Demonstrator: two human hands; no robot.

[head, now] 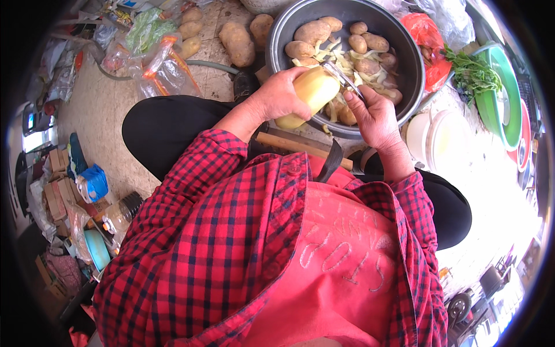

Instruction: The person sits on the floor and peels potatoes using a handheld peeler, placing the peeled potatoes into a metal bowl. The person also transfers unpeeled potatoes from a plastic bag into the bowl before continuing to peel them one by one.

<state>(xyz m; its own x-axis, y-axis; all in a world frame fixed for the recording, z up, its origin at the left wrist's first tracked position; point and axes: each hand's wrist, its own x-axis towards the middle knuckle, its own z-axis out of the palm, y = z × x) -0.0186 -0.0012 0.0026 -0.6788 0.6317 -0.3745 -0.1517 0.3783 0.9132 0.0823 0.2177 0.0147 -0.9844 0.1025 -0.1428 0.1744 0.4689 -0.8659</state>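
My left hand (284, 95) is closed around a large potato (318, 89) whose visible surface is pale yellow and mostly bare of skin. In my right hand (375, 115) is a metal peeler (342, 78), its head at the far end of that potato. Both hands are over the near part of a big dark basin (407, 69). Inside the basin lie unpeeled potatoes (312, 32) and a heap of peel strips (342, 58). A scrap of peel (326, 129) clings to the basin's near rim.
Loose potatoes (237, 43) lie on the floor left of the basin, near clear plastic bags (164, 69) and a hose (212, 65). To the right are a red bag (427, 52), a lidded white bucket (440, 139), leafy greens (475, 76) and a green basin (494, 108).
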